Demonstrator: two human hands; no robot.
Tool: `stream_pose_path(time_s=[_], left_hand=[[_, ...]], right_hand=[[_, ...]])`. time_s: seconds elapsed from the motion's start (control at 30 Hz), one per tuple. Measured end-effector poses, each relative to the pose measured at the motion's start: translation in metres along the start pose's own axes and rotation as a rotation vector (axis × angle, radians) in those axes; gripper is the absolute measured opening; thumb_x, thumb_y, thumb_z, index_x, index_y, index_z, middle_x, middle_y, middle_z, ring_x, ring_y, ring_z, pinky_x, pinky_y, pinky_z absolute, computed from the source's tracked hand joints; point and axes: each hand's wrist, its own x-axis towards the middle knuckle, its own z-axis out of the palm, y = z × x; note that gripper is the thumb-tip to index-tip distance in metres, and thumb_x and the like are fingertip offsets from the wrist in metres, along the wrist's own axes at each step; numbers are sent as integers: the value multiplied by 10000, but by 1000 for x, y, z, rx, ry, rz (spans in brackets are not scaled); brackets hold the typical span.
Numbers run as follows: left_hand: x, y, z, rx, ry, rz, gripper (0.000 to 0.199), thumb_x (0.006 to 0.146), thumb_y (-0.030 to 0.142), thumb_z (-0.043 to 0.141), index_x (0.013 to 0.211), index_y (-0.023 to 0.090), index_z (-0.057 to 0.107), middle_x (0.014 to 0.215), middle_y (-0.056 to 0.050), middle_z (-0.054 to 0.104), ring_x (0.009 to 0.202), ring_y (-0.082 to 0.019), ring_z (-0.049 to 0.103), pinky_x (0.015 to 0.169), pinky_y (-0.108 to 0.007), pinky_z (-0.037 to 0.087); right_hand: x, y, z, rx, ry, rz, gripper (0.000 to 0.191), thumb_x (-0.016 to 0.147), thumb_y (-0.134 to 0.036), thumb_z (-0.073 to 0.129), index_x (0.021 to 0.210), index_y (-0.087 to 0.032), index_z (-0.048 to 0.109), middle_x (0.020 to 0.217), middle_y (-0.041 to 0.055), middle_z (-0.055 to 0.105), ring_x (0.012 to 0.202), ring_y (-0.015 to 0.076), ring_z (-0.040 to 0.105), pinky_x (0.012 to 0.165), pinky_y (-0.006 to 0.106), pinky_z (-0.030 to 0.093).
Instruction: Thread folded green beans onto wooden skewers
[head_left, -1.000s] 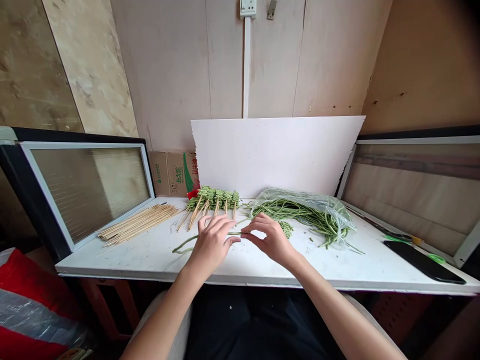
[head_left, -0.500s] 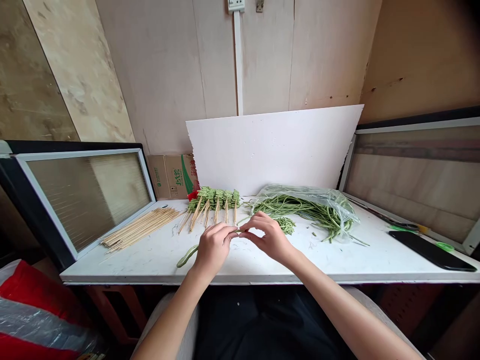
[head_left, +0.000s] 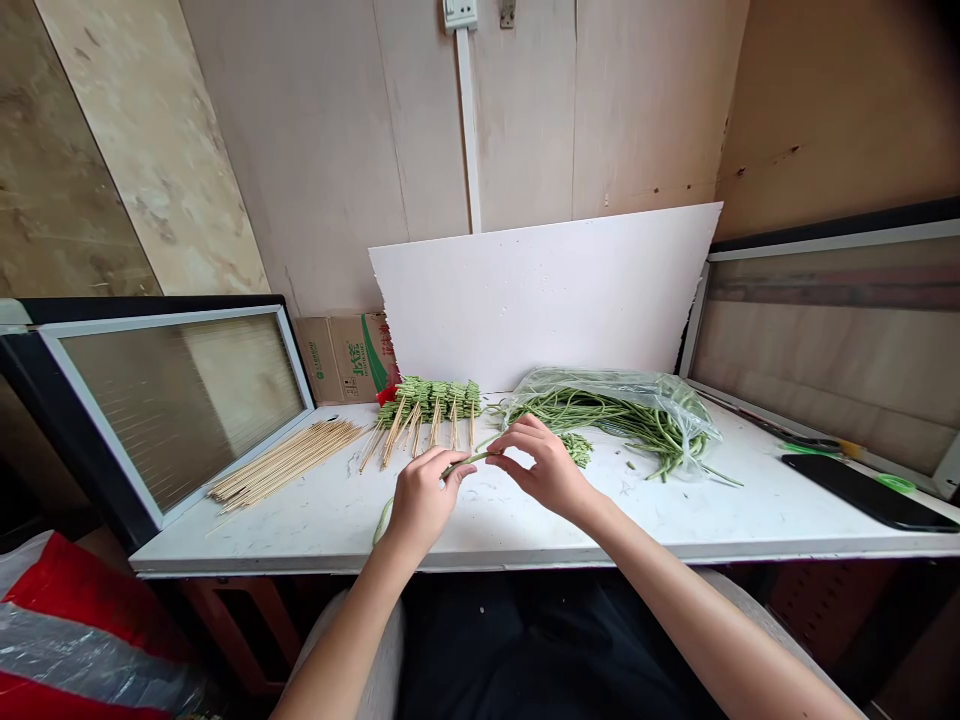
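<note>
Green and slender, a long bean (head_left: pixel 480 457) is grasped in the left hand (head_left: pixel 422 497); the right hand (head_left: pixel 541 468) pinches it too, above the white table (head_left: pixel 510 530).

Long green bean (head_left: pixel 478 458), slender, curved, held above white tabletop (head_left: pixel 525 525).

Skewers (head_left: pixel 289 460) left, bagged beans (head_left: pixel 619 410) right, board (head_left: pixel 547 300) behind.
</note>
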Motion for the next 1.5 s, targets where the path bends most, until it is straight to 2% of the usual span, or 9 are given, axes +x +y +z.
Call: stream_pose_path(time_s=[0.2,0.47,0.67,0.8,0.9,1.03,1.2,1.37,1.5], left_hand=[[-2,8,3,32,-10,82,135,1000,243,638,1057,227,760,964,-63,761,883,-205,706,797,-313,528],[-2,7,5,4,4,109,165,974,182,645,902,242,781,904,-48,782,843,-209,704,829,-351,515],[0,12,1,-187,-13,79,263,905,53,602,797,228,766,812,-22,767,779,-193,696,803,-343,531],[4,5,-4,-313,-53,-8,226,897,72,607,823,202,776,772,-30,748,728,-180,693,742,-308,554],[5,-4,-4,-341,-80,-81,140,917,152,659,906,189,793,849,-51,754,726,-171,687,718,-291,560],[4,-12,0,-288,-121,-103,199,976,205,611,1046,187,797,931,-75,749,751,-168,683,751,-300,563],[2,-16,4,-221,-170,-100,236,975,188,600,1098,200,801,989,-85,742,856,-194,692,790,-313,565],[1,-21,6,-231,-197,-147,242,956,177,621,1110,202,805,1009,-83,736,840,-189,691,778,-307,560],[1,-22,8,-241,-224,-172,240,957,207,631,1103,218,820,971,-68,718,755,-164,647,685,-281,528]], right_hand=[[1,-5,2,37,-84,-60,183,1005,-377,644,1060,-262,775,870,80,727,870,247,572,786,399,518],[-2,-5,11,148,-12,15,184,991,-345,660,887,-250,779,778,72,713,860,249,571,819,425,526],[-2,-7,10,374,-19,159,315,940,-484,713,756,-235,775,750,69,694,855,239,614,824,400,531],[0,8,2,478,-28,202,373,895,-575,735,785,-221,780,803,74,722,871,239,645,860,410,528],[-3,27,0,327,-81,241,371,862,-600,758,903,-236,819,878,82,727,931,248,628,840,392,514],[-17,56,13,56,-242,269,364,855,-583,774,907,-228,838,844,86,721,894,242,602,823,373,480],[-37,83,32,65,-404,360,299,822,-488,833,903,-200,840,867,91,767,844,227,662,790,330,483],[-43,94,28,90,-563,430,269,757,-437,875,897,-209,846,882,91,786,856,254,700,775,326,504],[-30,87,12,79,-481,398,378,916,-540,695,948,-187,829,970,125,793,909,268,707,799,345,514]])
